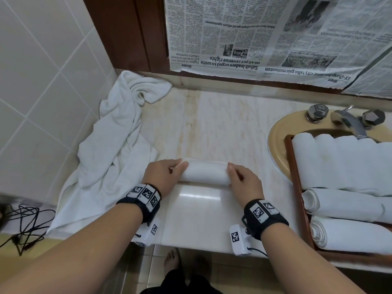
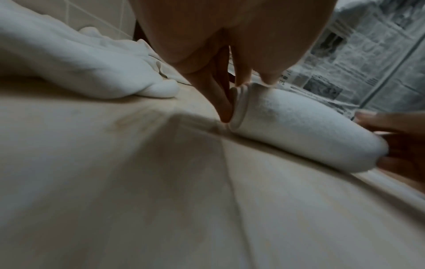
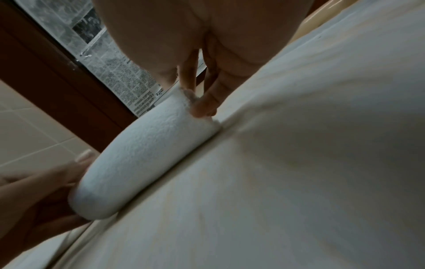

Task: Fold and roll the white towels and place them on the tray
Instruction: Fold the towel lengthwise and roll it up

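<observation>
A rolled white towel [image 1: 204, 174] [image 2: 299, 127] [image 3: 142, 154] lies crosswise on the marble counter [image 1: 212, 128], near its front. My left hand [image 1: 167, 172] is at the roll's left end, with straight fingers [image 2: 220, 102] pressed against the end face and the thumb on top. At the right end, my right hand [image 1: 244, 179] does the same with its fingers [image 3: 207, 102]. The wooden tray [image 1: 297, 166] stands to the right with several rolled white towels [image 1: 343, 204] on it. A heap of loose white towels [image 1: 118, 134] lies left of my hands.
The tray sits over a beige sink [image 1: 277, 134] with a chrome faucet [image 1: 347, 122] behind it. Newspaper [image 1: 254, 35] covers the back wall, and a tiled wall is on the left. Black cables [image 1: 25, 221] lie at the lower left. The counter's front edge is just under my wrists.
</observation>
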`<state>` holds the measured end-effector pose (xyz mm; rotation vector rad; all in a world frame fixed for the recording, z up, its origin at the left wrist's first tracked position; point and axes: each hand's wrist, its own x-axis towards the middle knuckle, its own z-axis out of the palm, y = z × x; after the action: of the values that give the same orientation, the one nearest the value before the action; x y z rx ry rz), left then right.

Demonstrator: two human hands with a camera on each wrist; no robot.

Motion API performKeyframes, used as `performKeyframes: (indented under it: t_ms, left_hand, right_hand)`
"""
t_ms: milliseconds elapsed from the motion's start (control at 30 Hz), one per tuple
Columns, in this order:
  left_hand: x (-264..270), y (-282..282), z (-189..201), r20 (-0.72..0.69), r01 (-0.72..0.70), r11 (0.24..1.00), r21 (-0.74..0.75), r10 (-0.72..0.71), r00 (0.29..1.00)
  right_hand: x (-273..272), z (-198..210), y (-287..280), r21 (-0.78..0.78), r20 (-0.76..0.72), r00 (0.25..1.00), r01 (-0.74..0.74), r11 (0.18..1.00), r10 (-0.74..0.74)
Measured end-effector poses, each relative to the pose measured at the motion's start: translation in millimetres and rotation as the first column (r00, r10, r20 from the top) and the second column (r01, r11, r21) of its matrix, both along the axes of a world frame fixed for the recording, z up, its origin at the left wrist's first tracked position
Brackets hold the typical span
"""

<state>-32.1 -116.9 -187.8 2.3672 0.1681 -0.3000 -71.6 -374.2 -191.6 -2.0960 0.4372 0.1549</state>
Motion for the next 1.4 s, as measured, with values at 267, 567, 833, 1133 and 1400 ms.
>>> performKeyframes:
  t_ms: [267, 567, 833, 1133, 1400]
  left_hand:
    - [-43.2, 17.4, -18.1, 0.002, 0.108, 0.978, -0.176, -0.110, 0.994]
    - [-68.1, 10.1, -13.2, -0.033, 0.051, 0.992, -0.114, -0.055, 0.998]
    - [-31.4, 0.5, 3.0, -0.285, -0.094, 0.972, -0.217, 0.029, 0.958]
    - [-19.5, -4.6, 11.4, -0.298, -0.079, 0.992, -0.094, 0.048, 0.953]
    - [-45.1, -9.8, 25.5, -0.307, -0.275, 0.830, -0.485, 0.133, 0.942]
  right_hand:
    - [-28.8, -7.9, -9.6, 0.030, -0.065, 0.979, -0.193, 0.981, 0.195]
    - [-45.6, 4.2, -14.2, 0.081, -0.113, 0.966, -0.223, 0.972, 0.231]
    - [-14.4, 7.4, -4.2, 0.217, -0.247, 0.966, -0.015, 0.976, 0.070]
    - [0.3, -0.2, 0.3, 0.256, -0.288, 0.955, 0.149, 0.955, -0.072]
    - [-29.4, 15.6, -0.9, 0.453, -0.290, 0.933, 0.329, 0.829, -0.212]
